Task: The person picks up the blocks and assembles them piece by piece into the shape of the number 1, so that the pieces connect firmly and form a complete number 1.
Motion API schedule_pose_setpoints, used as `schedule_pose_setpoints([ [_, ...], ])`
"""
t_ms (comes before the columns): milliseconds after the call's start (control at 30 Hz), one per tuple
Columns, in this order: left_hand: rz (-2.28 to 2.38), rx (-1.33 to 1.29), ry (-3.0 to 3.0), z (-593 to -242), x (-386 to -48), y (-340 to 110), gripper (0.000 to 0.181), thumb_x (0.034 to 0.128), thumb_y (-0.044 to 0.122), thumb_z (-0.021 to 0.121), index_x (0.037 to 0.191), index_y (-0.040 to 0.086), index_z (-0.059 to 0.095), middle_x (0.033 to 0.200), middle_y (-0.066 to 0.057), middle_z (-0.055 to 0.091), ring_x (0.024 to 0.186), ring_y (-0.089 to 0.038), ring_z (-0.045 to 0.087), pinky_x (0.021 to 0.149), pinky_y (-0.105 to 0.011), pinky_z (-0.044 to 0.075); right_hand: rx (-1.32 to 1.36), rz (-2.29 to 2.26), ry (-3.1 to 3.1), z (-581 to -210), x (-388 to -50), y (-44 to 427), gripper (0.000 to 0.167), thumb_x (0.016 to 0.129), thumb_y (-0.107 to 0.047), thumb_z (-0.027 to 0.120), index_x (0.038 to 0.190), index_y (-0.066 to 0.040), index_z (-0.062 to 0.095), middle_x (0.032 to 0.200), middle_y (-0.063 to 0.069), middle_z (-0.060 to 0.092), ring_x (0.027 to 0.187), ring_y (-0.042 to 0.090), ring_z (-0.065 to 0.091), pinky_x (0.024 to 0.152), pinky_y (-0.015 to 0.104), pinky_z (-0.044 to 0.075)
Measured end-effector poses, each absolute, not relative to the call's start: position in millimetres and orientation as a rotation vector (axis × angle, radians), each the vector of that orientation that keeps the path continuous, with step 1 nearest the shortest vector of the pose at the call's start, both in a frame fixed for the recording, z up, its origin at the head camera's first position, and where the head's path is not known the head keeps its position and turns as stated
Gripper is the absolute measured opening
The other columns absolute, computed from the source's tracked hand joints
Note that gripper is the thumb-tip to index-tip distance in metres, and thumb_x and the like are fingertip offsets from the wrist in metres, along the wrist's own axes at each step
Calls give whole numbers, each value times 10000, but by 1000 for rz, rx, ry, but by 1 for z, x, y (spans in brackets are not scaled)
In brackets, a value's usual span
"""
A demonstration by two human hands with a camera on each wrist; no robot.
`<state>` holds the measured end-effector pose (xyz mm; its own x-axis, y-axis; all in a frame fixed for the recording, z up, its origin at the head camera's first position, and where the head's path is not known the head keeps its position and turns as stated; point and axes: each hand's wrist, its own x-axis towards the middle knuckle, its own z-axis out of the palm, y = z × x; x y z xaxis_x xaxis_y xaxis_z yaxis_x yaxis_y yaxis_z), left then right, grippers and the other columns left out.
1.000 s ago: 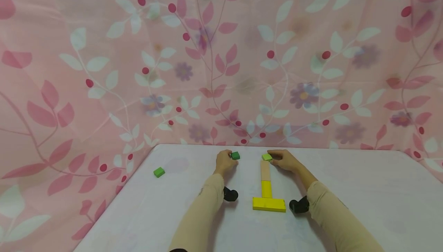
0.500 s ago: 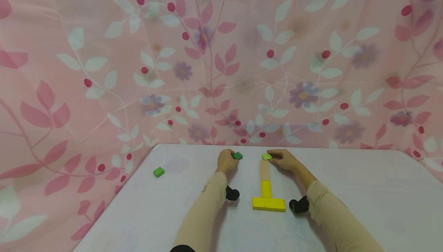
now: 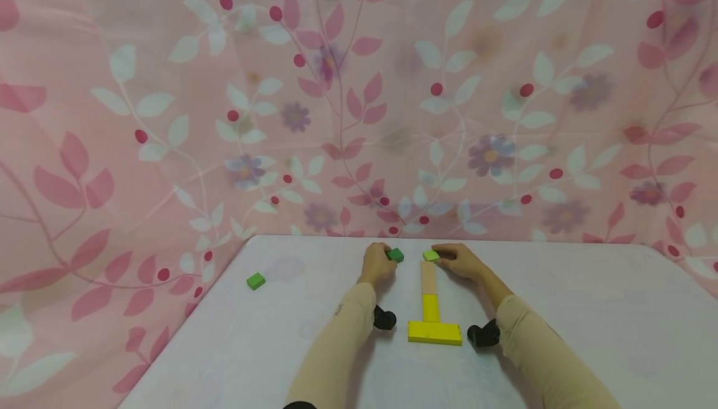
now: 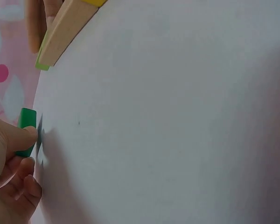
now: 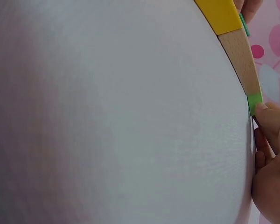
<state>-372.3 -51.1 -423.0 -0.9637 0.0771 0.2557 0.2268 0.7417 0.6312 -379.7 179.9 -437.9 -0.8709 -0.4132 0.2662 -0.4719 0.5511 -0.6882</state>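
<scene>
My left hand [image 3: 378, 264] pinches a dark green block [image 3: 396, 255] between thumb and fingers. In the left wrist view that green block [image 4: 28, 119] is a little above the white cloth, with a shadow beside it. At the far end of a row of blocks, my right hand [image 3: 461, 260] has thumb and fingers on a light green block [image 3: 430, 255]. This block touches the end of a plain wooden block [image 3: 429, 278]. A yellow block [image 3: 430, 308] follows, then a wider yellow block [image 3: 434, 332] lies crosswise at the near end.
Another green block [image 3: 255, 281] lies by itself on the left of the white-covered table [image 3: 224, 353]. A pink flowered curtain [image 3: 359, 116] hangs behind the table's far edge. Black wrist devices [image 3: 483, 334] sit at both wrists.
My left hand has moved right with the dark green block, bringing it closer to the row. The right hand and the light green block have stayed in place.
</scene>
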Motion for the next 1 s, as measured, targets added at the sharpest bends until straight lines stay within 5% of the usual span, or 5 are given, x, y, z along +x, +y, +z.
schedule_pose_setpoints([
  [1000, -1006, -381, -2822, -420, -372, -16, 286, 792, 46, 709, 1058, -47, 658, 995, -135, 646, 904, -234, 563, 895, -353, 473, 740, 1280, -2691, -442, -382, 180, 355, 910, -26, 571, 1239, 104, 539, 1243, 280, 549, 1135, 412, 524, 975, 529, 385],
])
